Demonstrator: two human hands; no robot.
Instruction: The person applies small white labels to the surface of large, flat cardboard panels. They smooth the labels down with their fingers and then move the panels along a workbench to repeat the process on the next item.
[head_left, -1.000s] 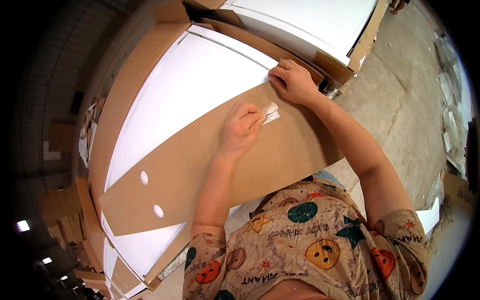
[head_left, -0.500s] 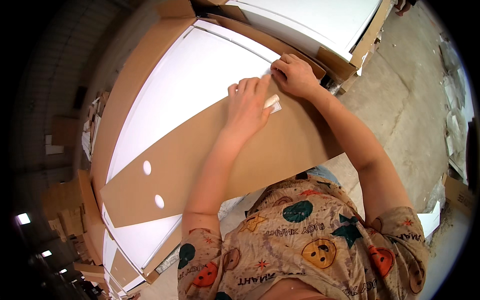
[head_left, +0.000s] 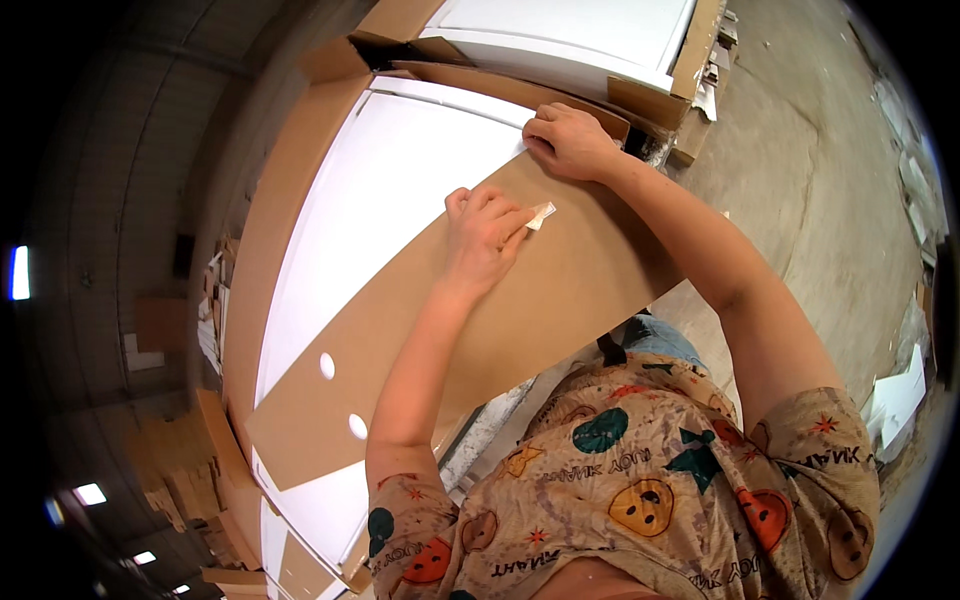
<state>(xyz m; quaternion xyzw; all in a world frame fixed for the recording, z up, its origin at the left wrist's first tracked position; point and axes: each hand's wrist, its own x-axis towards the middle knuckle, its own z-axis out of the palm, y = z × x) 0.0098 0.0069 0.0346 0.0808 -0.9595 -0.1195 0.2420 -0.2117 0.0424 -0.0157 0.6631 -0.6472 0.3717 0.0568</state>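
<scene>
A long brown cardboard sheet (head_left: 400, 350) with two round holes lies slantwise over a white panel (head_left: 400, 170) in a carton. My left hand (head_left: 487, 240) rests on the sheet near its far edge. Its fingers are closed, and a small cream-coloured strip (head_left: 535, 222) sticks out beside thumb and forefinger. A small white label (head_left: 547, 209) shows at the strip's tip. My right hand (head_left: 575, 143) is closed at the sheet's far corner, its curled fingertips at the edge where sheet and panel meet; what lies under them is hidden.
The carton's brown wall (head_left: 285, 230) stands along the left of the panel. Beyond lies a second open carton with a white panel (head_left: 570, 30). Concrete floor (head_left: 780, 130) stretches to the right, with plastic wrapping (head_left: 905, 200) along its far side. Stacked cardboard (head_left: 170, 450) is at lower left.
My left hand has drawn its fingers in around the cream-coloured strip and moved away from my right hand. My right hand stays at the sheet's corner. The view has shifted slightly.
</scene>
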